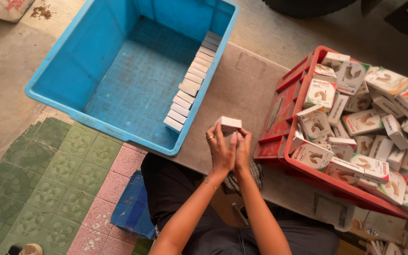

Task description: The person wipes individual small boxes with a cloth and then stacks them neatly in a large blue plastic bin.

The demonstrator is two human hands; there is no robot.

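Both of my hands are raised together over my lap and grip one small white box [229,124]. My left hand [220,152], with a ring and a thin bracelet, holds the box's left side. My right hand [243,150] presses against it from the right. To the left stands a large blue plastic crate [87,55] with a row of small white boxes [191,82] lined up along its right inner wall. At the right a red plastic crate [293,157] is heaped with several loose white boxes [362,123] showing tan shapes.
The crates rest on a brown board [242,89] laid over a concrete floor. Green and pink patterned tiles [57,179] lie at the lower left. A blue seat [131,208] is under me, and my dark trousers fill the bottom centre.
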